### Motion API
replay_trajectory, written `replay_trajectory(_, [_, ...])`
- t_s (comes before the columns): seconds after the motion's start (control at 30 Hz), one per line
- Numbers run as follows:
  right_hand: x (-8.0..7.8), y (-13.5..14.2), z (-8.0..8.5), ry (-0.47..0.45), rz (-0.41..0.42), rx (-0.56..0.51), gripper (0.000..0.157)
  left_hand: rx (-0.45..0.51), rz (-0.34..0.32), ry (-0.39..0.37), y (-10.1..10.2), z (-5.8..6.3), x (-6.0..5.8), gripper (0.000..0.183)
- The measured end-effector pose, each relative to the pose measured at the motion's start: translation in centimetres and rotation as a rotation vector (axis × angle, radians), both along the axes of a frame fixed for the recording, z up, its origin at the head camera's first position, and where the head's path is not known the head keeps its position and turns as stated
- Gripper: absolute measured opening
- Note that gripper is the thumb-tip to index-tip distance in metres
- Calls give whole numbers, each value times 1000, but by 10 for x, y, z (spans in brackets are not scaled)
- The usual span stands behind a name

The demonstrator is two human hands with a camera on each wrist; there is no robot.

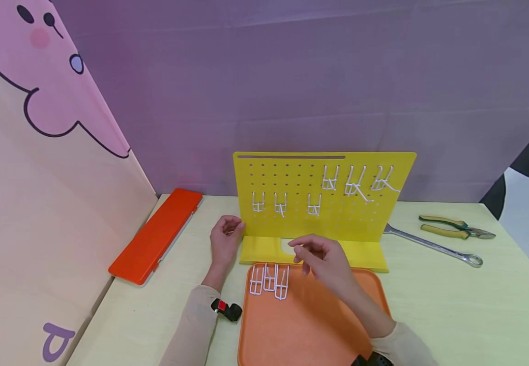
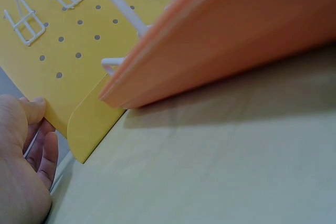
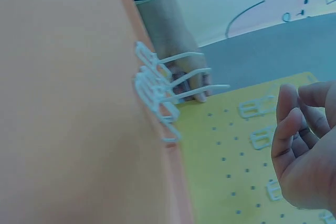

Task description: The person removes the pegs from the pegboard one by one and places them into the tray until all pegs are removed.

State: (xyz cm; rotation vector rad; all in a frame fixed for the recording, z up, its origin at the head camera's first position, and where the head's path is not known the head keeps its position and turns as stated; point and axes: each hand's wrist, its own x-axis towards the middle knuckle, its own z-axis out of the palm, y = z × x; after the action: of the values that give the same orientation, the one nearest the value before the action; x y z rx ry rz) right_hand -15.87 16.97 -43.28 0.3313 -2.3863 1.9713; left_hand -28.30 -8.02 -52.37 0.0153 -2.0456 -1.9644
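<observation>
A yellow pegboard (image 1: 283, 223) stands upright on its base, with several white wire hooks (image 1: 330, 178) hung on it in two rows. My left hand (image 1: 226, 239) pinches the board's lower left edge; in the left wrist view the thumb (image 2: 35, 109) lies on the front face and the other fingers are partly behind it. Three loose white hooks (image 1: 269, 279) lie at the back left of an orange tray (image 1: 301, 325). Over the tray's back edge, in front of the board, hovers my right hand (image 1: 321, 259), its fingers loosely bent with nothing between them.
A red-orange case (image 1: 156, 236) lies on the table to the left. On the right, a combination wrench (image 1: 434, 246) reaches out from beside the board, and yellow-handled pliers (image 1: 457, 227) lie beyond it. A purple cloth (image 1: 292, 76) hangs behind the table.
</observation>
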Motion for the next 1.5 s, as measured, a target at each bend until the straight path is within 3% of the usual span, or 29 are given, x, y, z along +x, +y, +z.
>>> replay_trajectory(0.5, [-3,15,31,116,-239,-84,22,3,-4,1,0,0,0,15])
replay_trajectory(0.9, [-8,18,38,256,-409,-233,24,-10,10,-9,2,0,1,14])
replay_trajectory(1.17, [-14,16,39,282,-456,-224,35,-8,13,-10,2,1,1,14])
replay_trajectory(1.5, [-30,14,38,260,-442,-238,37,8,5,11,0,0,1,12])
